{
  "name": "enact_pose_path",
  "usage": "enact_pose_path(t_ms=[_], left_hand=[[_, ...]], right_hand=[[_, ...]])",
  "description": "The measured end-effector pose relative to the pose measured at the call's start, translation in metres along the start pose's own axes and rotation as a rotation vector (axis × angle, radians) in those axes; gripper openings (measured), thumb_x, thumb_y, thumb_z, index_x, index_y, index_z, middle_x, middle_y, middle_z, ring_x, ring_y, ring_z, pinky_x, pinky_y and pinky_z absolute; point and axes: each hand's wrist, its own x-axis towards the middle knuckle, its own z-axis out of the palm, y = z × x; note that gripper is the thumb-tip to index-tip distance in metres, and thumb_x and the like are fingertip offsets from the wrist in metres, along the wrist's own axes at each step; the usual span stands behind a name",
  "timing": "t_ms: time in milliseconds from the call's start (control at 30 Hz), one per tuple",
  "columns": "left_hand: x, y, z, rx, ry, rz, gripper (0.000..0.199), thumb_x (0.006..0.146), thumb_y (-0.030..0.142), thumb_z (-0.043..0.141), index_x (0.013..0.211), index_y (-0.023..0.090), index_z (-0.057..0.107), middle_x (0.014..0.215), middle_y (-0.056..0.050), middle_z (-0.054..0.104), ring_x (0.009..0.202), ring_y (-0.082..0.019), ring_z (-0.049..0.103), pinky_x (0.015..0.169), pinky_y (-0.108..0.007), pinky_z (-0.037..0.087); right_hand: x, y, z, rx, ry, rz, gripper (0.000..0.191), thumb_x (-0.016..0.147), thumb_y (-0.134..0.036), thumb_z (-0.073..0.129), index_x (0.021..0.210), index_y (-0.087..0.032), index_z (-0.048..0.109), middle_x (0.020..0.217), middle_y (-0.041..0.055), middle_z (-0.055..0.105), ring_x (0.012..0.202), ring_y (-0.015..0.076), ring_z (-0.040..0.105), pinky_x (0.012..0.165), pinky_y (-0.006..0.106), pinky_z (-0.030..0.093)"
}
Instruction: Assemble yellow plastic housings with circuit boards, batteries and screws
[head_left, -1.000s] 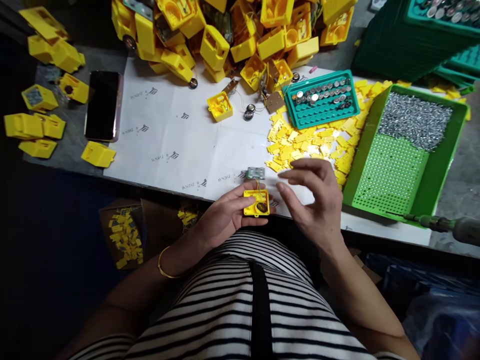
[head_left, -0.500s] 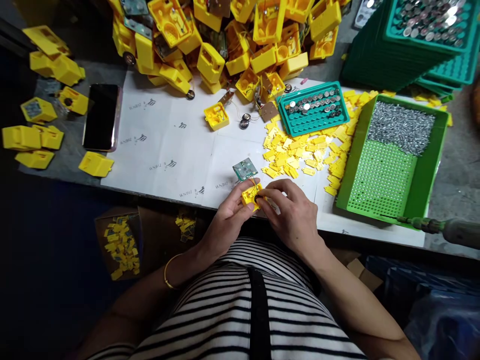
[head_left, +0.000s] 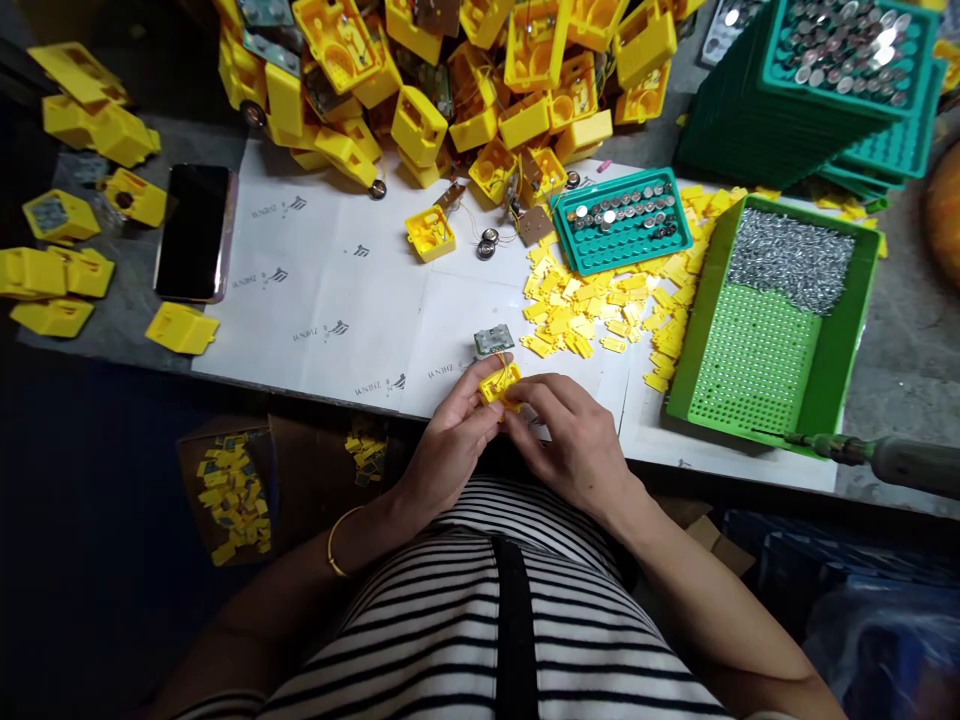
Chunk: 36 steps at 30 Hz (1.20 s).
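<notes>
Close to my body, a small yellow plastic housing (head_left: 498, 384) is held over the table's front edge, its hollow side facing up with thin wires inside. My left hand (head_left: 454, 436) grips it from the left, thumb along the near side. The fingers of my right hand (head_left: 574, 430) are closed on its right side and cover that end. Wires run from the housing to a small solar panel (head_left: 493, 340) just beyond my left fingertips. Whether a round black part sits under my right fingers is hidden.
A heap of yellow housings (head_left: 420, 125) lies at the back. Yellow tabs (head_left: 577, 300) surround a teal tray (head_left: 622, 255) of button cells. At right are a green basket (head_left: 772, 370) of screws, a screwdriver (head_left: 900, 462) and stacked teal trays (head_left: 739, 125). A phone (head_left: 196, 235) lies left.
The black round part that showed between my right fingers and the housing is now out of sight. My right fingers shifted nearer to me, and the panel tipped a little.
</notes>
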Motion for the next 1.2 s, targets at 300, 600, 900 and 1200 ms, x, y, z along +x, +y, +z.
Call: enact_pose_path(t_ms=[300,600,900,1200], left_hand=[[0.0,-0.003,-0.001,0.033,-0.027,0.084,0.051,0.086,0.018,0.053,0.135,0.031,0.047,0.144,-0.003,0.049,0.135,-0.021,0.045,0.111,-0.038,0.039],[0.001,-0.005,-0.001,0.066,-0.012,0.127,0.051,0.088,0.018,0.053,0.137,0.027,0.044,0.143,-0.005,0.05,0.132,-0.019,0.047,0.112,-0.036,0.037],[0.002,-0.004,-0.003,0.105,-0.038,0.152,0.053,0.088,0.02,0.053,0.139,0.027,0.042,0.148,-0.005,0.046,0.136,-0.02,0.043,0.114,-0.036,0.035],[0.001,-0.007,-0.008,0.094,-0.07,0.118,0.057,0.086,0.017,0.053,0.141,0.025,0.042,0.144,-0.006,0.05,0.134,-0.024,0.045,0.113,-0.041,0.037]], right_hand=[[0.003,0.002,-0.004,0.342,0.045,0.186,0.017,0.091,-0.023,0.056,0.104,-0.018,0.067,0.092,0.0055,0.067,0.075,0.014,0.065,0.062,0.025,0.055],[0.007,0.009,-0.016,0.26,-0.104,0.115,0.02,0.091,-0.022,0.059,0.106,-0.017,0.071,0.095,0.0075,0.069,0.078,0.015,0.066,0.062,0.025,0.053],[0.004,0.014,-0.013,0.25,-0.052,0.059,0.022,0.094,-0.026,0.056,0.109,-0.016,0.068,0.097,0.0079,0.067,0.081,0.0147,0.065,0.065,0.025,0.054],[0.008,0.007,-0.019,0.05,-0.173,0.118,0.019,0.094,-0.022,0.055,0.104,-0.016,0.069,0.095,0.0075,0.065,0.08,0.0167,0.063,0.068,0.028,0.049]])
